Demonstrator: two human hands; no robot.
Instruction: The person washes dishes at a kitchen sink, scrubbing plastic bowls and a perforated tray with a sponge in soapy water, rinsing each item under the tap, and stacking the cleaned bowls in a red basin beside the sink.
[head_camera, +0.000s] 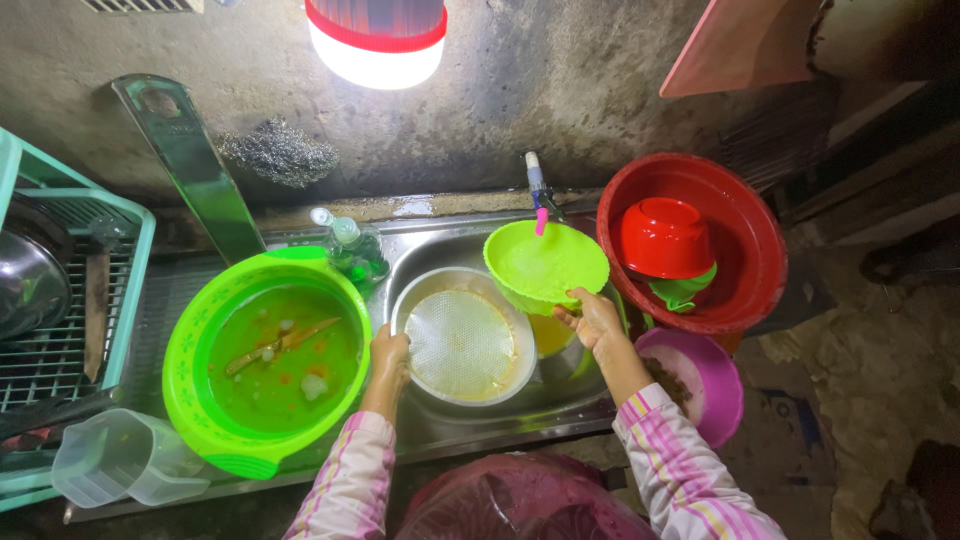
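While the right hand pinches the near rim of a lime-green bowl, holding it tilted over the steel sink just under the tap, the left hand curls around the left edge of a metal bowl that sits in the sink with a round mesh strainer lying inside it. Just left of that hand, a large green basin of murky water with a wooden utensil rests on the drainboard, a dish soap bottle behind it. Right of the sink, a red tub holds an upturned red bowl, and a purple bowl sits below it.
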